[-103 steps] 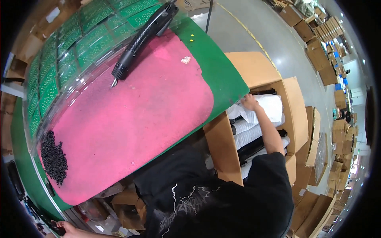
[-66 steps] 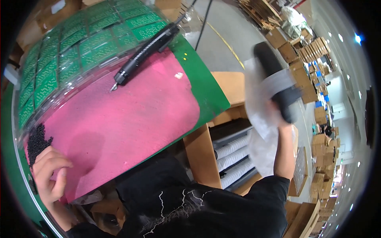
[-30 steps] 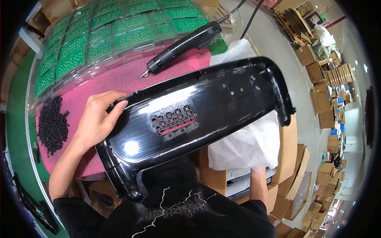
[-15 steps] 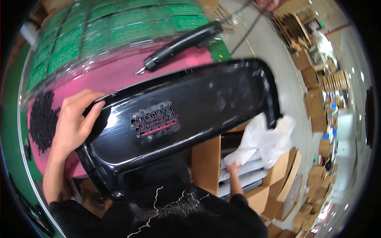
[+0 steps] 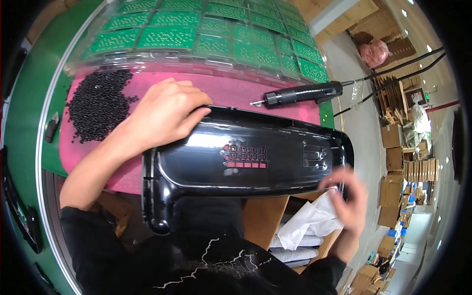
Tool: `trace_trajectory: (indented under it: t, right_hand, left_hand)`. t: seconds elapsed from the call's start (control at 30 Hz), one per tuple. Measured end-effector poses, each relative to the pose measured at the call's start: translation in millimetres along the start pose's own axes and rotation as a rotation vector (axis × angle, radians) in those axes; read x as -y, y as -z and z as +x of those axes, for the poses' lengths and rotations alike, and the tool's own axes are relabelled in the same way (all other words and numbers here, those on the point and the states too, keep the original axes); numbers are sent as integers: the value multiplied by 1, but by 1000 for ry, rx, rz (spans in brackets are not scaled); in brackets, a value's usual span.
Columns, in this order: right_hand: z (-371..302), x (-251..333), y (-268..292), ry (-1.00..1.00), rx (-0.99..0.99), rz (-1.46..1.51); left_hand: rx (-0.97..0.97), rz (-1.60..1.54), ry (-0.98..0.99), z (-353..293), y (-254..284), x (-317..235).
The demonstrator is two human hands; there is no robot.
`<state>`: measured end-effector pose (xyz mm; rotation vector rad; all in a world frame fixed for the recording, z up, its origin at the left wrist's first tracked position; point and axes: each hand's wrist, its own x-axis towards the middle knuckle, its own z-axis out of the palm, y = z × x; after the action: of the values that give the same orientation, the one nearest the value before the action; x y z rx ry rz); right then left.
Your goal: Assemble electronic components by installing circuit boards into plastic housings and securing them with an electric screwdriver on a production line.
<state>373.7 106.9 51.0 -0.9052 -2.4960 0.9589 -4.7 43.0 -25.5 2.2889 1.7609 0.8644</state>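
Observation:
A long, glossy black plastic housing with raised edges spans the middle, tilted, its hollow side up. It has a grid of small cut-outs showing pink and a second slotted patch towards the right. My left hand is closed on its upper left edge, thumb over the rim. At the lower right corner of the housing is my right hand, blurred by motion, so I cannot tell whether it grips. Just beside that hand, thin white wrapping hangs beneath the housing.
On the pink mat are a heap of small black parts and a black corded electric screwdriver. Green circuit boards lie in clear trays behind. Below the housing stands an open cardboard box holding wrapped grey pieces.
The housing has swung clockwise, its right end now lower. My right hand has risen from the box to the housing's right corner. The view has shifted, too.

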Motion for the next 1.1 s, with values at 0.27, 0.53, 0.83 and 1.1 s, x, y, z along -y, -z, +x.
trace_trajectory:
  t: [0.27,0.53,0.83,1.1]
  right_hand:
    - [224,-73,28,-132,-49,-663]
    - [219,-85,33,29,-154,-970]
    - [168,20,-31,298,-227,474]
    - [150,62,-80,217,154,956]
  left_hand:
    - [-21,-9,2,-8,11,12]
    - [14,9,42,-13,17,20]
    - [-177,-398,-107,-12,28,-1]
    - [-36,-788,-125,-26,19,-13]
